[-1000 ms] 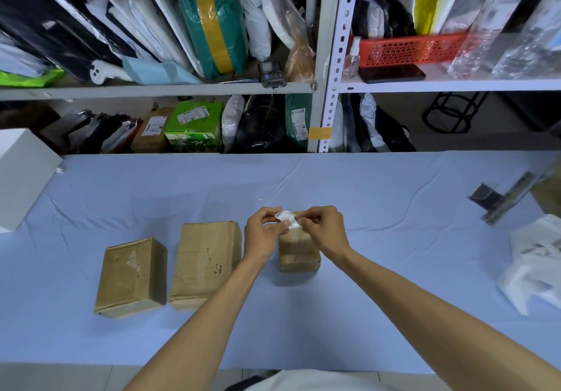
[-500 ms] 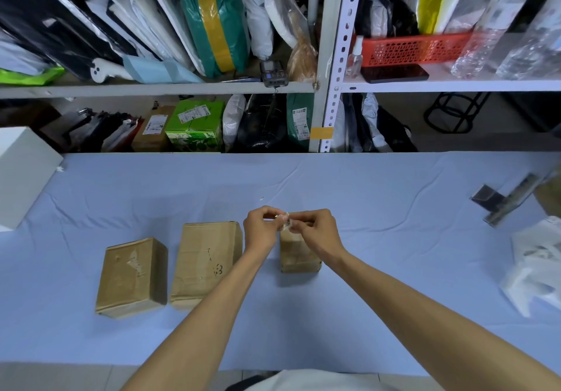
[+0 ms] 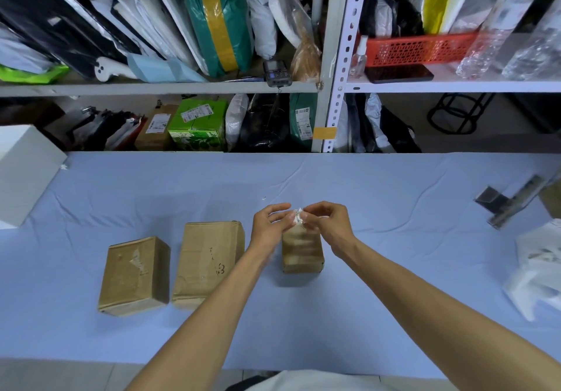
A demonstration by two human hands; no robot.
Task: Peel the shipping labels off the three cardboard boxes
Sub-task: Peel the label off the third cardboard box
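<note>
label [image 3: 299, 216]: crumpled white scrap above small box [image 3: 302, 249] on tabletop [image 3: 394, 284] | grip: left hand [image 3: 270, 228], right hand [image 3: 329, 223] fingertips pinched on it | handling: likely light, thin, sticky, tear-prone; hold by edges

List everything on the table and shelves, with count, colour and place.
cardboard boxes: three, brown, in a row on the table, the smallest on the right
crumpled label: one, white, between the fingertips above the smallest box
tablecloth: one, pale blue, covering the table
white box: one, table's far left edge
white plastic bags: several, table's right edge
red basket: one, upper right shelf
green parcel: one, lower shelf
left hand: pinching the label
right hand: pinching the label
</note>
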